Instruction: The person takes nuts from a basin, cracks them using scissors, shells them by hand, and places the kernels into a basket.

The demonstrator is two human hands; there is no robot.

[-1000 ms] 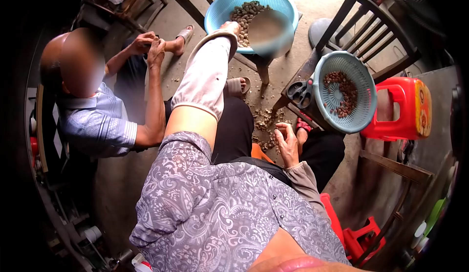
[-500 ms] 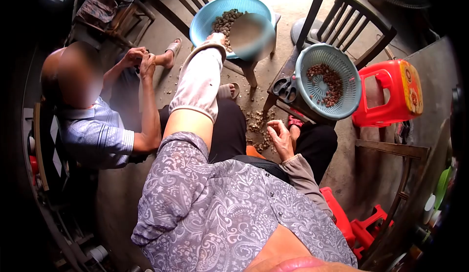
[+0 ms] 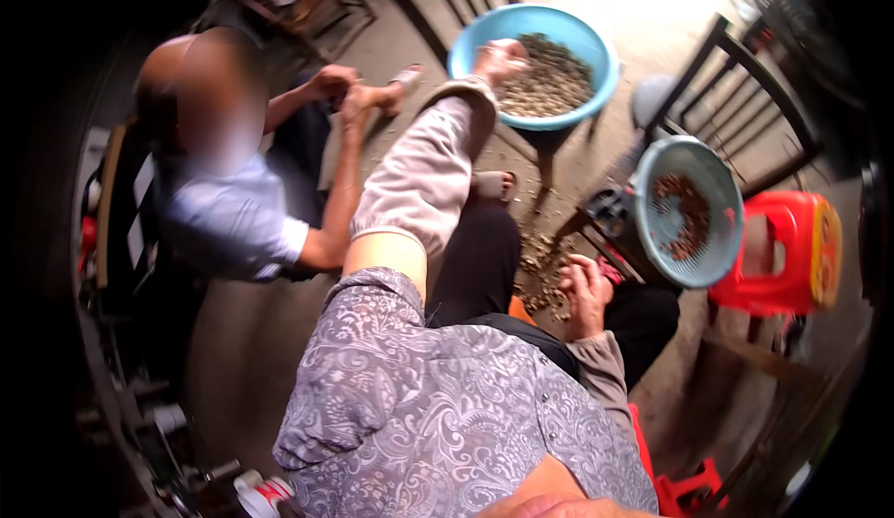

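Note:
My left hand is over the near left side of a blue plastic basin, its fingers drawn together; whatever they hold is too blurred to see. Small brown pieces that look like nuts in their shells fill the basin's bottom. By my right knee, my right hand has its fingers curled together above scattered shell bits on the floor; I cannot make out anything between them. Reddish-brown kernels lie in a pale blue slotted basket to the right.
Dark scissors lie beside the basket on a wooden chair. A red stool is at the right. On my left a person sits with both hands together. Another chair stands behind the basin.
The whole view has shifted, with things now farther right and mostly lower. My left hand is now farther over the basin's inside, and my right hand stays low by the knee.

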